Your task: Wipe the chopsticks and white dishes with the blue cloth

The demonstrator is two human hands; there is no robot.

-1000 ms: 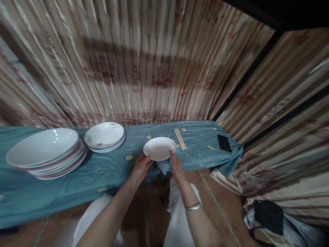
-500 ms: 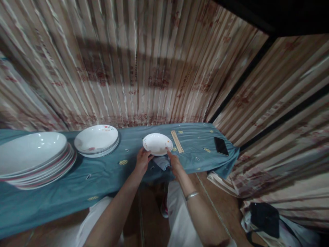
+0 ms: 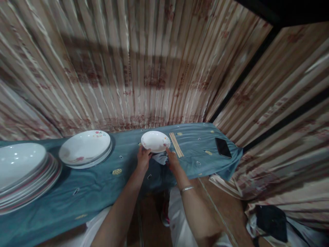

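A small white plate (image 3: 155,141) with a floral rim is gripped at its near edge from both sides. My left hand (image 3: 143,158) is closed on its left part, thumb over the rim. On the right part, my right hand (image 3: 172,159) holds the rim the same way; a bracelet circles that wrist. A grey-blue cloth (image 3: 160,158) lies bunched just under the plate's near side, between my hands. Whether the plate touches the table I cannot tell. A few wooden chopsticks (image 3: 176,144) lie just right of the plate.
A stack of white floral plates (image 3: 86,148) stands to the left, with a taller stack of larger plates (image 3: 23,178) beyond it. A black phone (image 3: 223,148) lies near the right end of the blue tablecloth (image 3: 108,181). Pleated curtains hang behind. A dark bag (image 3: 271,222) sits lower right.
My view has shifted a little, so the plate stacks appear farther left and lower. Both hands still hold the small plate, which sits slightly farther from me, and less of the cloth shows.
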